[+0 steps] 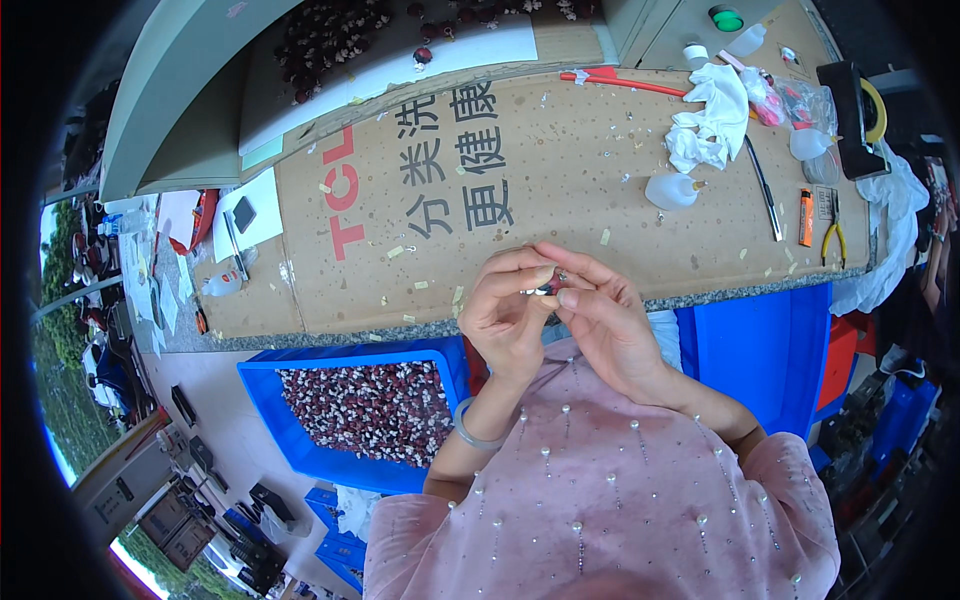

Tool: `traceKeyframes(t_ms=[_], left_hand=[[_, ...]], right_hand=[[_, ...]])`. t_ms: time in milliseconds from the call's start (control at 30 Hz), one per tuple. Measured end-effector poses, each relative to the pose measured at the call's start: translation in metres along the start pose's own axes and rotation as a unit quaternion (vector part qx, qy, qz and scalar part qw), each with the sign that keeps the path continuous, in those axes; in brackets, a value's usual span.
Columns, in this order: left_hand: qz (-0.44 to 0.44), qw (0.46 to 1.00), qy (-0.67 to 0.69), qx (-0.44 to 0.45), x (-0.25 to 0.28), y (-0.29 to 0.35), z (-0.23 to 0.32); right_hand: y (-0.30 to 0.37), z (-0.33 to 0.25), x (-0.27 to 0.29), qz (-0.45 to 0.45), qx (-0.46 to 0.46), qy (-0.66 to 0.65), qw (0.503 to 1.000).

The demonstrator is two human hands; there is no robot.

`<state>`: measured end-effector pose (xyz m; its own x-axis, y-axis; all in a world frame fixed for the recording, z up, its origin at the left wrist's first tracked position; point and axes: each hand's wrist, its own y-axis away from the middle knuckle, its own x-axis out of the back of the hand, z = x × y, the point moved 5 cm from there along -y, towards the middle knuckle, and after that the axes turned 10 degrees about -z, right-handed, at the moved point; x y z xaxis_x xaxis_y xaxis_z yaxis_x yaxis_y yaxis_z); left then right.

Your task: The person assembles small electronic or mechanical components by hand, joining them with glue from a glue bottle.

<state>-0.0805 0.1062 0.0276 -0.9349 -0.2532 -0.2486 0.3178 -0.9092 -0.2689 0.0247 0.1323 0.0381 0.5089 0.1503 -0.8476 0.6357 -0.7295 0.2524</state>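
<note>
Both my hands meet in front of my chest, just above the bench's near edge. Between their fingertips is a small dark-red and white figure-like piece (551, 284), mostly covered by the fingers. My left hand (507, 312) pinches it from the left with thumb and forefinger. From the other side, my right hand (612, 322) closes thumb and fingers on it. A blue bin (262, 385) to the lower left holds a heap of similar red and white pieces. More such pieces (335, 42) lie on white sheets inside the grey cabinet at the back.
Printed cardboard (560, 160) covers the bench. At right are a squeeze bottle (674, 191), white gloves (712, 115), a pen (763, 190), an orange lighter (806, 217), yellow-handled pliers (834, 235) and a tape dispenser (850, 120). Another blue bin (755, 350) stands below, right of me.
</note>
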Motion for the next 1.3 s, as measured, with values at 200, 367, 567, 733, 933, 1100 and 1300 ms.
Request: traceKeyframes(t_ms=[200, 367, 567, 733, 933, 1100, 1300], left_hand=[[0.004, 1.0, 0.004, 0.007, -0.001, 0.0, 0.0], [0.006, 1.0, 0.0, 0.009, 0.0, 0.0, 0.001], [0.012, 1.0, 0.003, 0.02, 0.001, 0.0, 0.0], [0.01, 1.0, 0.003, 0.02, 0.0, 0.0, 0.001], [0.008, 1.0, -0.003, -0.002, -0.002, 0.0, 0.004], [-0.005, 1.0, -0.003, -0.026, -0.002, 0.0, 0.006], [-0.024, 0.998, 0.002, 0.064, 0.0, -0.007, 0.007]], right_hand=[[0.0, 0.001, 0.0, 0.002, 0.0, -0.007, 1.0], [0.0, 0.001, -0.001, 0.0, -0.002, -0.011, 1.0], [0.0, 0.003, 0.002, -0.016, -0.004, -0.01, 1.0], [0.001, 0.004, 0.003, -0.011, -0.009, -0.007, 1.0], [0.001, 0.002, -0.003, -0.004, -0.001, -0.002, 1.0], [0.001, 0.002, -0.002, -0.01, 0.0, 0.005, 1.0], [-0.002, -0.019, 0.005, -0.026, 0.064, 0.2, 0.977]])
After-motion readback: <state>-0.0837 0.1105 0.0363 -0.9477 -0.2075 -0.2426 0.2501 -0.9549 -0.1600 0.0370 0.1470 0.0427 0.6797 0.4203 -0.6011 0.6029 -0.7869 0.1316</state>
